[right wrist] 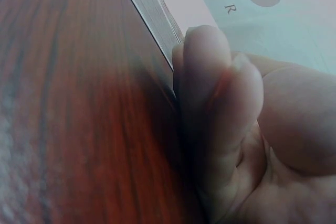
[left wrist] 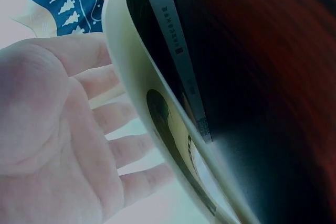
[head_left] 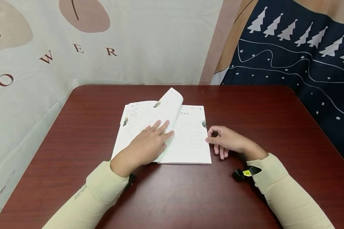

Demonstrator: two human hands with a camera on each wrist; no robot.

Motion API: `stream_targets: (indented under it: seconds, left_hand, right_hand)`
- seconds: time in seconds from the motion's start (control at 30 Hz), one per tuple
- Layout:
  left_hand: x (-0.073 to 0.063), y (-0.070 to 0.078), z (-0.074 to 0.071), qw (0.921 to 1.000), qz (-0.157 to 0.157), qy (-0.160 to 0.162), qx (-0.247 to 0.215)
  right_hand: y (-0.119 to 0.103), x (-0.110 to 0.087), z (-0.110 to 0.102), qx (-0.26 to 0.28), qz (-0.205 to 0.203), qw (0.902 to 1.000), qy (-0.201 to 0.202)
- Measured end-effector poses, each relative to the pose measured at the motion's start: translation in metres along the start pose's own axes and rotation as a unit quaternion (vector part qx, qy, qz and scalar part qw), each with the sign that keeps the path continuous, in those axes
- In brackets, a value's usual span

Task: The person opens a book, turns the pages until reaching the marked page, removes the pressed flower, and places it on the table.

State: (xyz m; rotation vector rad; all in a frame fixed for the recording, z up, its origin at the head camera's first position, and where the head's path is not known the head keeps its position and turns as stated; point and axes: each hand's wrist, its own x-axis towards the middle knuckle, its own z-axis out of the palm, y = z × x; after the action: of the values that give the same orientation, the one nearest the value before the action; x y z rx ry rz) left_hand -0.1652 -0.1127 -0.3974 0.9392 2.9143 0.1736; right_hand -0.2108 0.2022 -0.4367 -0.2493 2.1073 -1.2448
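Note:
An open book [head_left: 193,136] with printed white pages lies on the table. One loose page [head_left: 172,101] stands raised and curls over toward the left side. My left hand [head_left: 149,143] lies spread across that page near the book's middle, fingers straight. In the left wrist view the palm [left wrist: 47,129] faces the curved leaf and the book's cover edge. At the book's right edge, my right hand [head_left: 227,140] has its thumb and curled index finger on the page edge. The right wrist view shows bent fingertips [right wrist: 207,56] close against the page block [right wrist: 157,14]; their contact is partly hidden.
The brown wooden table [head_left: 183,194] extends around the book. Behind it hangs a pale cloth [head_left: 160,41] with printed letters, and at the right a dark blue cloth [head_left: 275,57] with white trees. A black wrist strap [head_left: 255,170] shows at the right sleeve.

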Motion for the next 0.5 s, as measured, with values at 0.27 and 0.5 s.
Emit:
stream_targets:
  seconds: [0.27,0.5]
  left_hand:
    - [0.0012,-0.0018,-0.0014,0.9994,-0.026,-0.014,0.018]
    - [0.0005,-0.0024,-0.0029,0.9986,-0.042,-0.020,0.024]
  right_hand:
    - [-0.0009,0.0008,-0.0013,-0.007,-0.004,1.0000,-0.001]
    - [-0.0015,0.0001,-0.0012,-0.003,-0.003,1.0000,-0.006]
